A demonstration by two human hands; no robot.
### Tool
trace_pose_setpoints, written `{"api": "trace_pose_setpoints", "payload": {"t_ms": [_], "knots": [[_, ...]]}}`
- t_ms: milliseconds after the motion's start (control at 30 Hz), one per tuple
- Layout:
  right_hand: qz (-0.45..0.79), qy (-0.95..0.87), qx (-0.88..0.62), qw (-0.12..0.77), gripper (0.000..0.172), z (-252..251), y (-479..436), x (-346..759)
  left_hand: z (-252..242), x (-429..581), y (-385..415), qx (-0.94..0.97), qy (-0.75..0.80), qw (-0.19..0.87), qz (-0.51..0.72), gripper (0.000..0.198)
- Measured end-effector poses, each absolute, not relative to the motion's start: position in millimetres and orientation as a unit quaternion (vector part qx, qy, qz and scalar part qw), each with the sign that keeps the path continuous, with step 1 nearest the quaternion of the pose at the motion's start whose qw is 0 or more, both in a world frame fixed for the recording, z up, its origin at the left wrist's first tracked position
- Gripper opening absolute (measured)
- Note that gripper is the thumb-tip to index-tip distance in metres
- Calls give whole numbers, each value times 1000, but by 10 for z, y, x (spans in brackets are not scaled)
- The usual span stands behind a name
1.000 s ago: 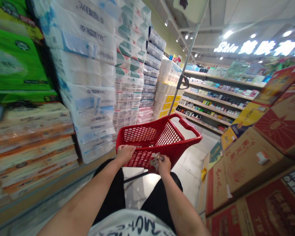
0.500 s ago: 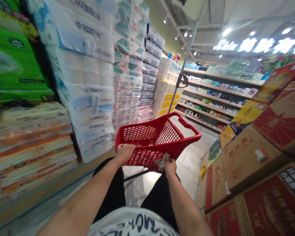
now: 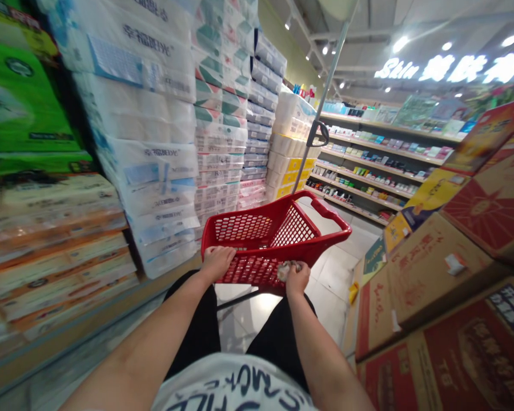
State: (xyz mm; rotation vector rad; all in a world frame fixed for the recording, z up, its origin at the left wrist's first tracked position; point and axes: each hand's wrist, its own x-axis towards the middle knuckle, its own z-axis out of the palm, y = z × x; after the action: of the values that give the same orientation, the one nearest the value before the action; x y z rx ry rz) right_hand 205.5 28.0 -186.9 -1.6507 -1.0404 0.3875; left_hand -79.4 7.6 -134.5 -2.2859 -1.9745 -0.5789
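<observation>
My left grip (image 3: pixel 218 262) is closed over the near rim of the red cart (image 3: pixel 252 270), close to its left corner. My right grip (image 3: pixel 297 278) holds a crumpled cloth (image 3: pixel 284 270) bunched in the fingers, at the near wall toward its right end; I cannot tell whether the cloth touches it. The cart stands on the tiled floor (image 3: pixel 329 271), between stacked paper packs (image 3: pixel 154 165) to my left and cardboard cartons (image 3: pixel 437 274) along the floor's right edge.
</observation>
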Motion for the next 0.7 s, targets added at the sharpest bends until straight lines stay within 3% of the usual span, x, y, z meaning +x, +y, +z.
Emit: {"api": "trace_pose_setpoints", "payload": {"t_ms": [700], "knots": [[203,-459,-688,524,25,-2044,158,1927,-1332,-779,64,-744,-641,28,-188,35]]}}
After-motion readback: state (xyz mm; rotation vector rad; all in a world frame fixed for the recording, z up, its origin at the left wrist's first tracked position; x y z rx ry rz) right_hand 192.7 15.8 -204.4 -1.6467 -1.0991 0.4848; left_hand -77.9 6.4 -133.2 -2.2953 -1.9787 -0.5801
